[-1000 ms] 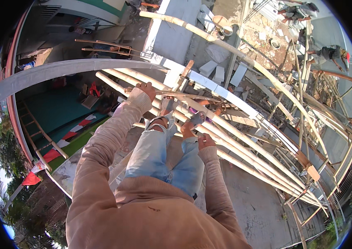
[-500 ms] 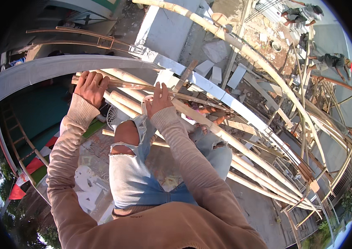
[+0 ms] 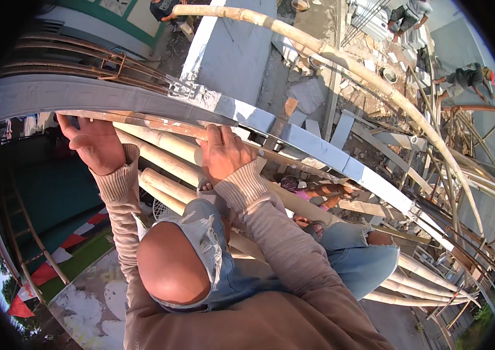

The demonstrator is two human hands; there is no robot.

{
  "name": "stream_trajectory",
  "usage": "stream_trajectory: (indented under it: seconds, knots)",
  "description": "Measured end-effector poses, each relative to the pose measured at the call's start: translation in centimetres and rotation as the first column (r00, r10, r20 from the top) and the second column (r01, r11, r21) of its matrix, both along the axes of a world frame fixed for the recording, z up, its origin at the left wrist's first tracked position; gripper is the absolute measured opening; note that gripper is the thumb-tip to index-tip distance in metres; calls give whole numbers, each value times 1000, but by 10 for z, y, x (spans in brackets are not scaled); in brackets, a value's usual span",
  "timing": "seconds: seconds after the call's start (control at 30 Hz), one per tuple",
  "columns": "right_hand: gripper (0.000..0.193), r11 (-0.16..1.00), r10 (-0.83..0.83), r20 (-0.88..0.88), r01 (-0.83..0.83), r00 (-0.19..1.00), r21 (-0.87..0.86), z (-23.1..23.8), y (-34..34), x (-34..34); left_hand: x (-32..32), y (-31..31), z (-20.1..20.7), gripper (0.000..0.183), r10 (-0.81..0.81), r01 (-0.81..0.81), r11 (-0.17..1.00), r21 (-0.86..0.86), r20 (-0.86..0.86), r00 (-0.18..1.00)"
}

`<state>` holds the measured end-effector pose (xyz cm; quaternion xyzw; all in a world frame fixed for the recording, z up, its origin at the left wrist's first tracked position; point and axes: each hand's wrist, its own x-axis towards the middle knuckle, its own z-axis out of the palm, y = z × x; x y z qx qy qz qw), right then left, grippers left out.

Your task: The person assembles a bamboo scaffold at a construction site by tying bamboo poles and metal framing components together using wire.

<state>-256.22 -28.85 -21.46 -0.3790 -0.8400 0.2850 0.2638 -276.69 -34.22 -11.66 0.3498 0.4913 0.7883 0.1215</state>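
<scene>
A long narrow wooden plank [image 3: 160, 123] runs under the curved grey beam, sloping down to the right. My right hand [image 3: 224, 154] is closed over the plank's middle, knuckles up. At the plank's left end is my left hand [image 3: 100, 149], palm turned toward me and fingers loosely stretched; the fingertips are partly hidden at the plank's edge. Below both hands lie several thick bamboo poles [image 3: 169, 156]. The grey beam [image 3: 113, 93] stands just beyond the plank and joins a pale sunlit beam [image 3: 317, 140] on the right.
Another person's arms [image 3: 326, 191] reach in below the pale beam. A bent bamboo pole [image 3: 341, 65] arches across the upper right. Rusty steel bars [image 3: 84, 55] lie beyond the grey beam. Other people [image 3: 469, 81] are at the far right among rubble. A ladder [image 3: 29, 227] leans at left.
My left hand has turned from gripping the plank, knuckles up, to palm toward me. My right hand has closed over the plank. My knees have shifted, and the view has moved closer to the beam.
</scene>
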Motion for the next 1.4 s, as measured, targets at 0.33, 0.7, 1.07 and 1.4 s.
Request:
stream_trajectory:
  seconds: [0.33, 0.7, 1.07, 1.4]
  knots:
    - [29, 997, 54, -21, -55, 998, -46, -6, 1, -15, -51, 13, -28, 79, -242, 197, 969, 152, 402, 883]
    - [35, 981, -184, -77, 188, 980, 54, 2, -18, -39, -16, 55, -6, 100, 182, -176, 983, -45, 253, 950]
    - [38, 949, -162, -270, 225, 949, 220, 35, -20, -35, 3, 47, 41, 90, 36, -40, 999, 31, 111, 993]
    - [37, 910, -144, -412, 284, 900, 303, 82, -9, -17, 11, 58, 104, 110, -100, 100, 995, -11, -237, 966]
